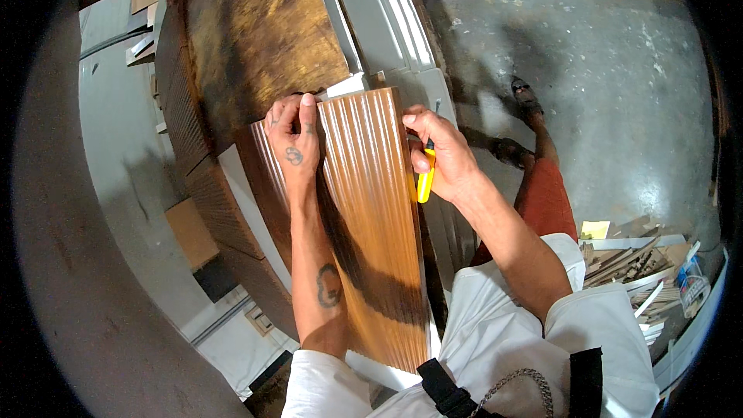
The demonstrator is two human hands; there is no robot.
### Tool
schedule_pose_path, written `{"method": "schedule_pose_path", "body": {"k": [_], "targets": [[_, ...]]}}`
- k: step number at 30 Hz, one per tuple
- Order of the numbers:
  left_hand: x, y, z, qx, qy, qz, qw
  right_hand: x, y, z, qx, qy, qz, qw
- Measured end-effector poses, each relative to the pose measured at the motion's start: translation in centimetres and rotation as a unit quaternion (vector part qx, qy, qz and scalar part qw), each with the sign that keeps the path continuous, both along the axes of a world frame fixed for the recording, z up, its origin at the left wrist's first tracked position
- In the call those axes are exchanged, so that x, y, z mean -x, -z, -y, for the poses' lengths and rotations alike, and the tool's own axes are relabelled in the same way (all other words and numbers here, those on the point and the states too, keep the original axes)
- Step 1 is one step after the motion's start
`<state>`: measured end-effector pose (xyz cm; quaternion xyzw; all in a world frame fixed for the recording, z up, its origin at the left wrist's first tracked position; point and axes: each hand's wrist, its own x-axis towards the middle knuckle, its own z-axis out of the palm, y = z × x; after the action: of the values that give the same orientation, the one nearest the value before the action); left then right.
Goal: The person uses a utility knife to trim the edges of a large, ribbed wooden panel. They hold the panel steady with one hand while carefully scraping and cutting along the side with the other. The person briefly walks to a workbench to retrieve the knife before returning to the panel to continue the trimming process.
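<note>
The fluted wooden panel [375, 224] lies flat and lengthwise on the worktop [263, 31], its far end toward the top of the head view and its near end against the person's torso. All positions below are given relative to this panel.

**Hands**
- The left hand [294, 143] rests at the panel's far left corner. Its fingers [308, 112] are together and curled down over the far edge, pressing the panel in place.
- The right hand [441, 155] sits at the panel's right edge, near the far end. Its fingers are clamped on a yellow-handled utility knife [425, 178], held upright against that edge. The blade tip is hidden; contact with the wood cannot be confirmed.

**Surroundings**
- A white moulding strip [387, 15] runs away from the panel's far right corner.
- A small white block [344, 87] touches the far end, just beside the left fingertips.
- A pile of wood offcuts [635, 271] lies on the concrete floor [604, 70], well to the right of the panel.

**Handling assessment**
- The panel appears stiff and moderately light, probably manageable by one person.
- The glossy varnished ribs are likely slippery under flat palm pressure and prone to scratching.
- Recommended hold: grip the long edges or hook the fingers over an end, as the left hand does, not the ribbed face.
</note>
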<state>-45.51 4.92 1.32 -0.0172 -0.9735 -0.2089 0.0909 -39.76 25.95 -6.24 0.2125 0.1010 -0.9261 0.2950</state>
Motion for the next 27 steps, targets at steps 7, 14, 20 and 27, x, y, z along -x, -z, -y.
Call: {"method": "schedule_pose_path", "body": {"k": [7, 14, 20, 27], "targets": [[0.0, -0.2, 0.3, 0.012, -0.01, 0.004, 1.0, -0.2, -0.2, 0.2, -0.003, 0.027, 0.019, 0.999], [-0.2, 0.0, -0.1, -0.027, -0.031, 0.011, 0.999, 0.1, -1.2, 0.0, -0.018, 0.026, 0.054, 0.998], [-0.1, -0.3, -0.1, -0.015, -0.027, 0.013, 0.999, -0.5, -0.3, 0.5, 0.039, 0.046, 0.017, 0.998], [-0.2, -0.1, 0.1, -0.014, -0.014, 0.005, 1.0, -0.5, -0.9, 0.7, 0.019, 0.027, 0.071, 0.997]]}}
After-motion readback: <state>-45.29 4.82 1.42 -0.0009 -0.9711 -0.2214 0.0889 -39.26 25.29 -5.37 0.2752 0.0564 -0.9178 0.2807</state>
